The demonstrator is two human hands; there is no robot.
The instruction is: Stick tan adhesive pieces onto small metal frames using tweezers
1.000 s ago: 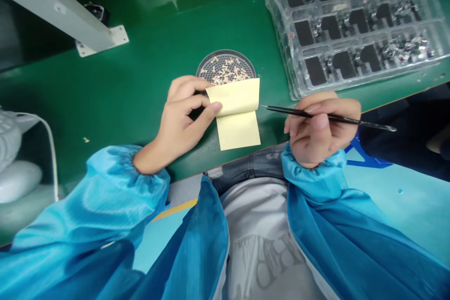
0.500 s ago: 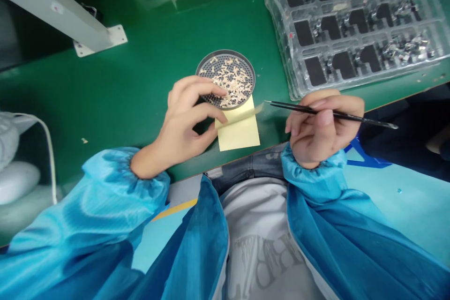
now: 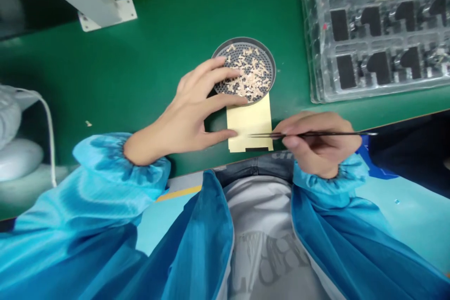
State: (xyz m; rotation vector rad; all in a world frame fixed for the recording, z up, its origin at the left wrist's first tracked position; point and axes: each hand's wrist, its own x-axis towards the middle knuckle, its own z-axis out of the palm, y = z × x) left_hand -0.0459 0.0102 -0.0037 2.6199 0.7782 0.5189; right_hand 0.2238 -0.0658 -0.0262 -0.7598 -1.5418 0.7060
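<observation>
My left hand [image 3: 191,108] lies spread on the green table, its fingertips on the left rim of a round perforated dish [image 3: 246,71] full of small pale parts; the thumb rests at the left edge of a yellow note pad [image 3: 250,124]. My right hand [image 3: 314,143] is closed on thin black tweezers [image 3: 309,134], which lie level with their tips over the lower part of the pad. The pad sits just below the dish, near the table's front edge.
A clear plastic tray [image 3: 379,33] with black parts in several pockets stands at the back right. A grey metal post with a white foot bracket [image 3: 105,11] rises at the back left. A white object and cable [image 3: 21,150] lie far left.
The lifted top sheet of the pad went down flat and my left hand let it go and spread out. My right hand swung the tweezers down and left over the pad.
</observation>
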